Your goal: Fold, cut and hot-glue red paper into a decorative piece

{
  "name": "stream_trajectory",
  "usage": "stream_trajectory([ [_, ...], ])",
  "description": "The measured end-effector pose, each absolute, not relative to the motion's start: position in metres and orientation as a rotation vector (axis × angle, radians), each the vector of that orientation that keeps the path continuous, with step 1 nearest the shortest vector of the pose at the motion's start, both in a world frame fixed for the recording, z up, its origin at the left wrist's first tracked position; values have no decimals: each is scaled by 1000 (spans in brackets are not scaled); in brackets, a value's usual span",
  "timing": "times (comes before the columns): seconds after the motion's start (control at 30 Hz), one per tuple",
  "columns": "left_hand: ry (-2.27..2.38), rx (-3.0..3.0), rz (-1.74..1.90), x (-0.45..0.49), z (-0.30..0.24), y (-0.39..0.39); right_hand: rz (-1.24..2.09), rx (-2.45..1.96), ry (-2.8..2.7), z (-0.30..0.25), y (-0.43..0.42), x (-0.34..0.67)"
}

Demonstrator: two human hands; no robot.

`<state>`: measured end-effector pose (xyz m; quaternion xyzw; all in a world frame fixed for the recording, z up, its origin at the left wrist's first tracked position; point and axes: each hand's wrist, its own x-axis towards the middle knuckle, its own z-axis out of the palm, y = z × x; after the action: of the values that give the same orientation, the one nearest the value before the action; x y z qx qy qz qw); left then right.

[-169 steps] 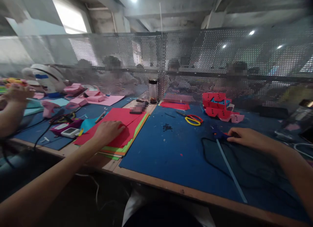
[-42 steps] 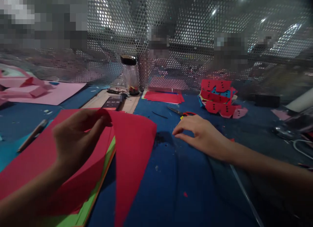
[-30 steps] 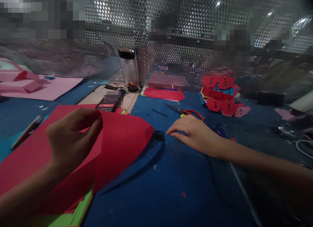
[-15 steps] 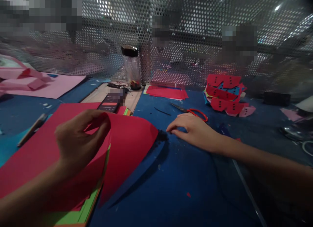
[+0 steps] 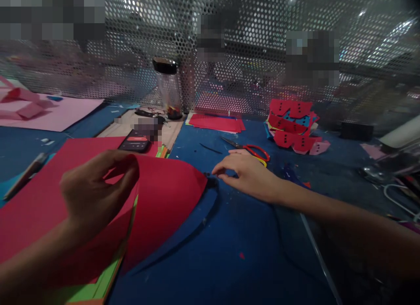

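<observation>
My left hand (image 5: 101, 191) is closed in a pinch on the raised edge of a red paper sheet (image 5: 164, 191), which curls up from a stack of red and green paper (image 5: 106, 276). The sheet's curved corner reaches toward a small heap of black bits (image 5: 211, 181) on the blue table. Just right of that heap is my right hand (image 5: 246, 171), thumb and fingertips drawn together; anything between them is too small to make out. Red-and-yellow-handled scissors (image 5: 244, 148) lie right behind it.
A phone (image 5: 134, 141) lies behind the stack, near a black-lidded jar (image 5: 168, 90). Folded red paper pieces with black dots (image 5: 293, 125) stand at back right, and red paper sheets (image 5: 215, 123) lie by the perforated metal screen (image 5: 229, 68). A pen-like tool (image 5: 24, 176) is at left.
The view has shifted slightly to the right, so everything appears further left. Both hands keep nearly the same pose, and the red sheet stays lifted by my left hand.
</observation>
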<state>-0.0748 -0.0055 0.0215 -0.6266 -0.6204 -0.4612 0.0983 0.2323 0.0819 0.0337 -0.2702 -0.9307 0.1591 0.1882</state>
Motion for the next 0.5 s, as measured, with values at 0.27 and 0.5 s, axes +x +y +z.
stream_trajectory([
  [0.27, -1784, -1903, -1250, -77, 22, -6, 407, -802, -2534, 46, 91, 232],
  [0.5, -1682, -1828, -1307, -87, 21, -1, 470, -933, -2449, 55, 81, 236],
])
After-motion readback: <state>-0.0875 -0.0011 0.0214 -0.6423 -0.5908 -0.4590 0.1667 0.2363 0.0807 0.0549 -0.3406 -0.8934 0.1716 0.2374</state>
